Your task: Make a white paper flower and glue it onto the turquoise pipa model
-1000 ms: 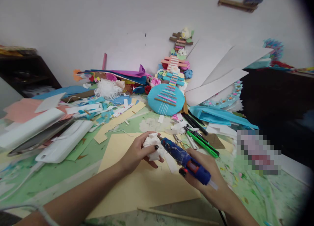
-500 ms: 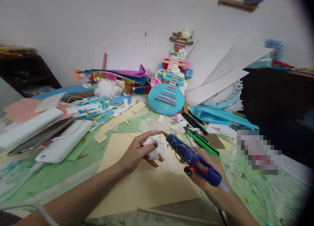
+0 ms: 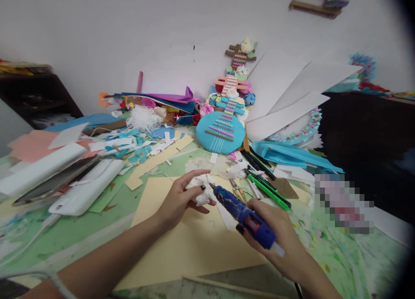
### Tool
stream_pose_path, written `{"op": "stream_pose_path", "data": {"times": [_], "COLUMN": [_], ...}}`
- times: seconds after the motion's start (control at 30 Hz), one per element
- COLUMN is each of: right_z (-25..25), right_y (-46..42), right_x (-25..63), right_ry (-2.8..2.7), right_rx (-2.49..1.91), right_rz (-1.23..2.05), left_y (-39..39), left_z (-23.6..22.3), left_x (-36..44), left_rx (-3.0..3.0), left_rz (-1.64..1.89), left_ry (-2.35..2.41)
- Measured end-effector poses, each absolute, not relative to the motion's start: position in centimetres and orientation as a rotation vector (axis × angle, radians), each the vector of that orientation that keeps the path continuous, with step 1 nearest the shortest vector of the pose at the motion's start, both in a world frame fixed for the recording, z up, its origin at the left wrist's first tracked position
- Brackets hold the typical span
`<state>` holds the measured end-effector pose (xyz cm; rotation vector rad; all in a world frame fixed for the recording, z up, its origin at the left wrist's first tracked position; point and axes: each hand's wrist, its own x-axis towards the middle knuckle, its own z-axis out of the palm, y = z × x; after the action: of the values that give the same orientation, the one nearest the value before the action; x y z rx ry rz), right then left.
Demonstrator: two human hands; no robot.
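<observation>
In my left hand [image 3: 180, 197] is a crumpled white paper flower [image 3: 202, 194], pinched between thumb and fingers. My right hand [image 3: 270, 221] grips a blue hot glue gun [image 3: 240, 212] with a clear glue stick poking out of its back end. The nozzle points at the right side of the paper flower; whether it touches cannot be made out. Beneath both hands lies a cream sheet of paper [image 3: 181, 247]. A white paper strip [image 3: 227, 217] rests on that sheet, partly covered by the glue gun.
Behind the hands, a blue paper guitar-like craft [image 3: 220, 135] leans on the wall. Scissors [image 3: 238, 189] and a green cutter [image 3: 269, 191] lie to the right. On the left are a white power bank-like block [image 3: 86, 186] with a cable, and paper scraps [image 3: 139, 147].
The glue gun has moved left and slightly down, bringing its nozzle to the paper flower's right side. My left hand has shifted slightly left. More of the scissors now shows.
</observation>
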<state>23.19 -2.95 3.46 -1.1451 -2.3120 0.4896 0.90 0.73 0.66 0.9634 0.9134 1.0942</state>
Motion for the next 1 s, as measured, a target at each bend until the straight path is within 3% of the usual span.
{"op": "stream_pose_path", "data": {"times": [1.0], "right_z": [3.2], "right_y": [-2.78], "right_x": [22.86], "right_ry": [-2.304], "right_rx": [-1.232], "right_rz": [0.572], "left_y": [0.58], "left_z": [0.55], "left_x": [0.83], "left_rx": [0.961], "left_rz": [1.034], "left_ry": [0.856]}}
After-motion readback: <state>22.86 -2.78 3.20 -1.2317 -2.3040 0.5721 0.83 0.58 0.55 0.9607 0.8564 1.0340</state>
